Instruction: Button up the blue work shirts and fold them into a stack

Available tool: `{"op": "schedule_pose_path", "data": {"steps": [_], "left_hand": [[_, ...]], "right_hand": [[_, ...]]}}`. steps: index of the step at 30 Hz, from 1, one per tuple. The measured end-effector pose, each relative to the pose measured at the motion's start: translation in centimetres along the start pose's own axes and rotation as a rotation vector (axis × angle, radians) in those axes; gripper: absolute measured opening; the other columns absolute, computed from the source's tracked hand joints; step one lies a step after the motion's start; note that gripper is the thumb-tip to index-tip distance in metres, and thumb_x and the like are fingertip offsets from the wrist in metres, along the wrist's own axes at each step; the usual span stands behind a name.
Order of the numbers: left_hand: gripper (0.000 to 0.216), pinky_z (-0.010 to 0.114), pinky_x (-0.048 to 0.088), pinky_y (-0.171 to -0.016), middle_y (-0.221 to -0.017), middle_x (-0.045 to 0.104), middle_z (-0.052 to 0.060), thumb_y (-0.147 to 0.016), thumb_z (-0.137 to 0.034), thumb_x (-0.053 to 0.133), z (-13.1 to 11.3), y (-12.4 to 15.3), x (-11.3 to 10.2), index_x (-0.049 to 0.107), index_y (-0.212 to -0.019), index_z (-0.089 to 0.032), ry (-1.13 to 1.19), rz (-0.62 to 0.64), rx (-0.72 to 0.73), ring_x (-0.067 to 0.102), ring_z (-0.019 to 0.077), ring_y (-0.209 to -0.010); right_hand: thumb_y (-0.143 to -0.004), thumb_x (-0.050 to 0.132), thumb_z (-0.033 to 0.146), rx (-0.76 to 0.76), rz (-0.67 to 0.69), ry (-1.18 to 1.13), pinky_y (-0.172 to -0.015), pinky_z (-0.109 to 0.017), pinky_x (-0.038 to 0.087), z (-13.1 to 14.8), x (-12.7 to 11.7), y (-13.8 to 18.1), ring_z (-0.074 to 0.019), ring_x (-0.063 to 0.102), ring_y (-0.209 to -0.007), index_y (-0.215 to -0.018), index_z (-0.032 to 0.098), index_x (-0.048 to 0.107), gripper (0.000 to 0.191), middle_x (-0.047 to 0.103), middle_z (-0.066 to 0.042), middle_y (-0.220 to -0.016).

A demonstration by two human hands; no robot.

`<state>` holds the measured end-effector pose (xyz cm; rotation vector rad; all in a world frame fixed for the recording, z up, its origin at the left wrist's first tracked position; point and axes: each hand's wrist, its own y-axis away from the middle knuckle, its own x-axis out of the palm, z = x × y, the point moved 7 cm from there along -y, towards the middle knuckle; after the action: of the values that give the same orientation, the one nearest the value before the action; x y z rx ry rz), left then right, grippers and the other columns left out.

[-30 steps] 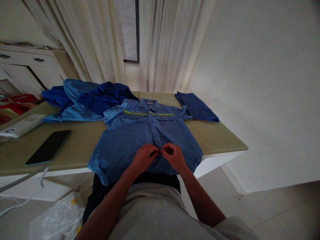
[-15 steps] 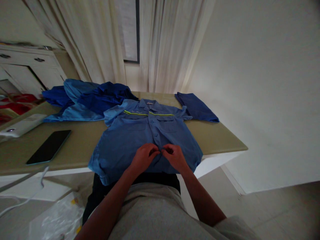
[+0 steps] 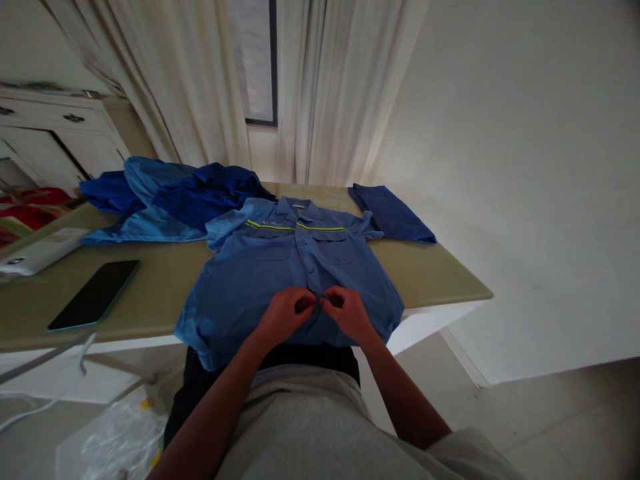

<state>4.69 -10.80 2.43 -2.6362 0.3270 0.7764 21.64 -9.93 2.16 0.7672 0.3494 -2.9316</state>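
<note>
Barely any change vs a sec ago: my left hand & right hand still pinch the placket of the blue work shirt, fingertips nearly touching. Shirt lies flat on the table, hem over the near edge; looks like I'm still fiddling w/ a low button.

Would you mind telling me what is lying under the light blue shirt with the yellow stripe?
The light blue shirt lies flat on the beige table, its hem over the near edge. Both hands, left hand and right hand, pinch its front. Anything beneath it is covered.
</note>
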Motion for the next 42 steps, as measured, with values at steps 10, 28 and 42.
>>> {"op": "schedule_pose_path", "data": {"steps": [10, 28, 42], "left_hand": [[0.010, 0.027, 0.052, -0.076, -0.085, 0.075, 0.001, -0.083, -0.017, 0.068, -0.6, 0.3, -0.1, 0.075, -0.089, -0.022, -0.086, -0.077, 0.027, 0.068, 0.0158, -0.076], [0.019, 0.032, 0.053, -0.085, -0.093, 0.072, 0.003, -0.090, -0.011, 0.052, -0.5, 0.1, -0.2, 0.067, -0.095, -0.022, -0.129, -0.085, 0.073, 0.067, 0.0187, -0.087], [0.016, 0.032, 0.056, -0.075, -0.090, 0.076, 0.003, -0.096, -0.038, 0.060, 0.3, -0.3, -0.4, 0.061, -0.101, -0.023, 0.091, -0.045, -0.101, 0.072, 0.0188, -0.082]], "right_hand": [[-0.083, 0.069, 0.029, -0.027, -0.004, 0.038, -0.057, -0.026, 0.043, 0.3, 0.4, 0.3, -0.0149, 0.059, -0.060, -0.076, 0.020, 0.069, 0.012, 0.067, 0.000, -0.067], [-0.087, 0.070, 0.019, -0.039, 0.059, 0.007, -0.069, -0.027, 0.053, 1.6, 1.0, 0.2, -0.0178, 0.071, -0.071, -0.088, 0.021, 0.072, 0.003, 0.076, -0.002, -0.078], [-0.087, 0.070, 0.026, -0.099, 0.037, 0.102, -0.059, -0.025, 0.040, 1.1, 1.1, 0.7, -0.0128, 0.055, -0.059, -0.082, 0.019, 0.069, 0.009, 0.063, 0.003, -0.066]]}}
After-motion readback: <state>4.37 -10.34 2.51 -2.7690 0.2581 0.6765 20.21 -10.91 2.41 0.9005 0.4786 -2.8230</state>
